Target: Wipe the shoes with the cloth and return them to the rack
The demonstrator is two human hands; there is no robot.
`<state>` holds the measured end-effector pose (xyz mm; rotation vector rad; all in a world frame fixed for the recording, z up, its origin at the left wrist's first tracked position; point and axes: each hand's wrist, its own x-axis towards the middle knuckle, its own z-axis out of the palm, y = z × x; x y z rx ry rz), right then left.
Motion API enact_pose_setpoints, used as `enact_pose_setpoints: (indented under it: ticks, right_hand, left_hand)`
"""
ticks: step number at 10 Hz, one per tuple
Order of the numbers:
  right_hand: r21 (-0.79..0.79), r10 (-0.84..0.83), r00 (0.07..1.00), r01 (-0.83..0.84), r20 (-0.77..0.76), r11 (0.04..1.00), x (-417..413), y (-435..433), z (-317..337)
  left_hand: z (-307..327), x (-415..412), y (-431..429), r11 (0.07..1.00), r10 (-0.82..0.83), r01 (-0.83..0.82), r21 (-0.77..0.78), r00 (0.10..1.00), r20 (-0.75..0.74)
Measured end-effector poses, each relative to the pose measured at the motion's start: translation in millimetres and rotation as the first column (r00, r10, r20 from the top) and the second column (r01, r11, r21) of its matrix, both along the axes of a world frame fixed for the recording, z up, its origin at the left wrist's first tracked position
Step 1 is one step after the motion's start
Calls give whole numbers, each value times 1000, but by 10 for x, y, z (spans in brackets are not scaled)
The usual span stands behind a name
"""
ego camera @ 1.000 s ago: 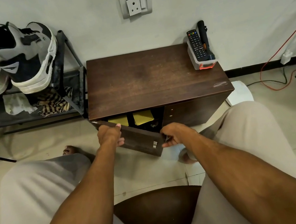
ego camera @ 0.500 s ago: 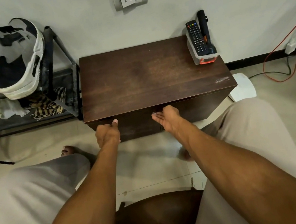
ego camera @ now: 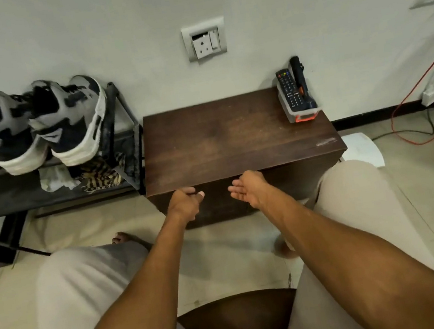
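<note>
Left hand (ego camera: 186, 202) and right hand (ego camera: 248, 190) empty at a cabinet (ego camera: 234, 138) front; wiping seemingly not begun.
Left fingers curled, right palm open; shoes (ego camera: 61, 123) and cloth (ego camera: 54, 178) sit on the rack (ego camera: 126, 138), up-left of both.

Both arms stretched forward, forearms bare; left hand (ego camera: 185, 202) curled fist-like, thumb out; right hand (ego camera: 248, 191) palm inward, fingers relaxed.
</note>
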<state>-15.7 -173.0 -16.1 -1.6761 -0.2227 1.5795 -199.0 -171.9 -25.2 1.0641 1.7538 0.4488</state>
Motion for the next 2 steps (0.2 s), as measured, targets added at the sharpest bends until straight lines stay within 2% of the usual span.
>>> enact_pose_setpoints:
  ticks: [2]
  right_hand:
    - [128, 95, 977, -121, 190, 984, -5, -215, 640]
  left_hand:
    - [719, 30, -106, 985, -62, 64, 160, 998, -19]
